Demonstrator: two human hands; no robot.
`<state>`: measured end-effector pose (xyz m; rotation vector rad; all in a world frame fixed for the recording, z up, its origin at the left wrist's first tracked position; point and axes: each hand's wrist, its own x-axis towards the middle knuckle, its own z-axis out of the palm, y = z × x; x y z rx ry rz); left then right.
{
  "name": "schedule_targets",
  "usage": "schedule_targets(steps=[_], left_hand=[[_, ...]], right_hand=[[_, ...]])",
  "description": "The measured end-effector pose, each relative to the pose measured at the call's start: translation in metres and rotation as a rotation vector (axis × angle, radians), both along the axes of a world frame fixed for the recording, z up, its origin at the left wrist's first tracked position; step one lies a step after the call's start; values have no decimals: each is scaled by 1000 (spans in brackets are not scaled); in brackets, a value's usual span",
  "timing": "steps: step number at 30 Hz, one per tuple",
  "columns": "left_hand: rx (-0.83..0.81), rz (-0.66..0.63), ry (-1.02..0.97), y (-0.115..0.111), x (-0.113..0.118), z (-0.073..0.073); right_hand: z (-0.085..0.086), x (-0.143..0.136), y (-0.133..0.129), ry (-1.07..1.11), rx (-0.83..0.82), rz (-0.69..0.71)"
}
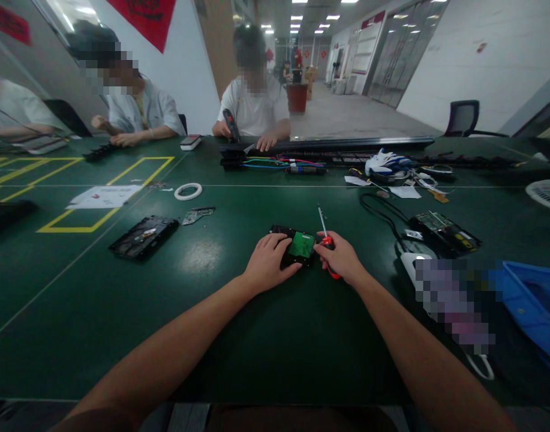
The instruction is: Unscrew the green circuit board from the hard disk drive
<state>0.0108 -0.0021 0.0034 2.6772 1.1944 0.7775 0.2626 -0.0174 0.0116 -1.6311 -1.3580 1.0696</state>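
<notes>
A black device with a green circuit board (301, 245) lies on the green table in front of me. Across its left part rests my left hand (270, 257), fingers over the top and thumb along the near edge, gripping it. Just to the right of the device, my right hand (340, 258) is closed around a screwdriver (328, 242) with a red and black handle. The screwdriver's metal shaft points up and away from me, its tip apart from the board. My left palm hides part of the device.
Left lie an opened black case (144, 237), a bare circuit board (198, 215) and a white tape ring (188, 191). At right are another opened device (445, 233), cables and a blue bin (535, 306). Across the table, a person holds a power tool (231, 125) by a long black panel.
</notes>
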Motion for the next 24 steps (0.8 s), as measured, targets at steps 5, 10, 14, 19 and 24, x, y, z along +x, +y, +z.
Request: schedule_targets(steps=[5,10,14,19,24], left_hand=[[8,27,-45,3,-15,0],[5,-13,-38,4,-16,-1],[23,-51,-42,4,-16,-2],[29,-76,-38,4,-15,-2],[106,-98,53,4,-14,3]], right_hand=[[-1,1,0,-6,3,17],[2,-2,3,-34,-20,-18],[6,-7,7,-108,-37,-21],[9,-10,8,-146,-33,-12],[6,-9,8,-146,-34,-16]])
